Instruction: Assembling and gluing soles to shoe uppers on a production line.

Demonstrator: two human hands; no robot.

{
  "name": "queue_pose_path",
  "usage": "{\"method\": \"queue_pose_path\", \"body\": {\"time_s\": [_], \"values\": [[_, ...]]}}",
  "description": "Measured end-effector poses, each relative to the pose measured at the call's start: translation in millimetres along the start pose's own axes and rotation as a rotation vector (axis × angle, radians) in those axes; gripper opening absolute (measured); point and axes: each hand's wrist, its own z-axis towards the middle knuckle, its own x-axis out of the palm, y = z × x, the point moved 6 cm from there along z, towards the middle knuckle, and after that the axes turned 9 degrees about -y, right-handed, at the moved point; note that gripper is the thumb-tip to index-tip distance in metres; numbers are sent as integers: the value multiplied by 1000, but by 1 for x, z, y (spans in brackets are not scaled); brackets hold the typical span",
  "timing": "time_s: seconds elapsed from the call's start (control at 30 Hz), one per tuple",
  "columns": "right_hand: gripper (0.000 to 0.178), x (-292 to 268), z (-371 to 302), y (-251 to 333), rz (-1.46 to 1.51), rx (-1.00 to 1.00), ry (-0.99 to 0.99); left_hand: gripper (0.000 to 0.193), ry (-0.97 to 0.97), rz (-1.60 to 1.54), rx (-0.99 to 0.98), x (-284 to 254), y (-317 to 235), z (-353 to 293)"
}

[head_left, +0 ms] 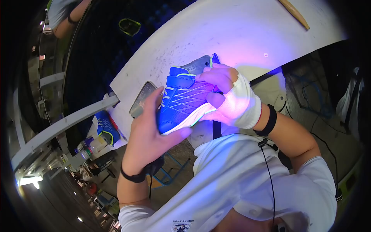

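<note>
A blue sneaker (178,103) with a white sole, a strap and lime edging is held up between my two hands, its toe toward the lower left. A grey shoe last (199,63) fills its opening. My left hand (148,129) grips the toe end, with the thumb along the sole and the fingers partly hidden behind the shoe. My right hand (230,94), in a white fingerless glove, closes round the heel end and the side. Violet light falls on the shoe and the glove. Beside my left fingers, a phone (142,98) lies on the white worktable (170,42).
A wooden-handled tool (295,14) lies at the table's far right. Beyond the left edge runs a dark surface carrying a lime-edged item (129,27). A metal rail (73,121) crosses at left, near another blue shoe (106,128). Another person's arm (73,19) shows at upper left.
</note>
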Motion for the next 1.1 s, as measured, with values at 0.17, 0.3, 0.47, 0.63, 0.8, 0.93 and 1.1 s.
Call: {"method": "queue_pose_path", "body": {"time_s": [0.17,0.3,0.47,0.63,0.8,0.93,1.1], "values": [[37,4,-2,11,-37,-16,-56,99,-96,416,-39,14,-7,-5],[50,-13,-14,9,-12,16,-137,101,79,158,76,-3,-17,-4],[77,-82,-33,11,59,238,-304,63,-71,-184,495,30,-74,-10],[63,-152,29,49,137,121,-74,66,-372,-53,707,126,-60,-12],[64,-145,14,66,27,235,40,45,-444,-274,624,136,-47,-1],[60,-152,6,51,41,204,-100,39,-410,-210,690,144,-56,5],[48,-170,-48,-14,492,497,-482,49,-364,61,799,137,-90,43]]}}
